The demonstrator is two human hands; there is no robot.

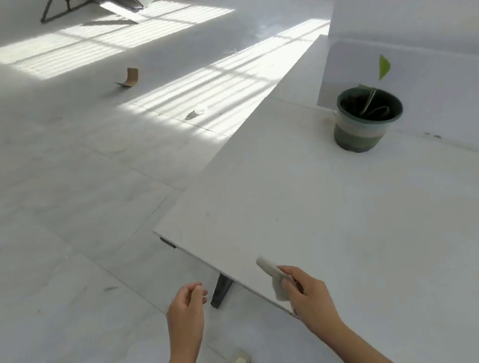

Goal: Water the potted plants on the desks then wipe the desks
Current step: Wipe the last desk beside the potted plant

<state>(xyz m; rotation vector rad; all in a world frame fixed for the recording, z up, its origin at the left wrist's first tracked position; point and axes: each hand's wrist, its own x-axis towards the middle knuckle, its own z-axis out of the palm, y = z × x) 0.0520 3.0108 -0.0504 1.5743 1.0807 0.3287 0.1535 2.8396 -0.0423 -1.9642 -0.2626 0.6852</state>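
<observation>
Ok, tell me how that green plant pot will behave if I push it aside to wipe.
The pot holds dark soil, so it is probably heavy for its size and should slide on the smooth desk rather than roll. Its base looks narrower than its rim, so a high push might tip it. The thin stem looks fragile.
</observation>
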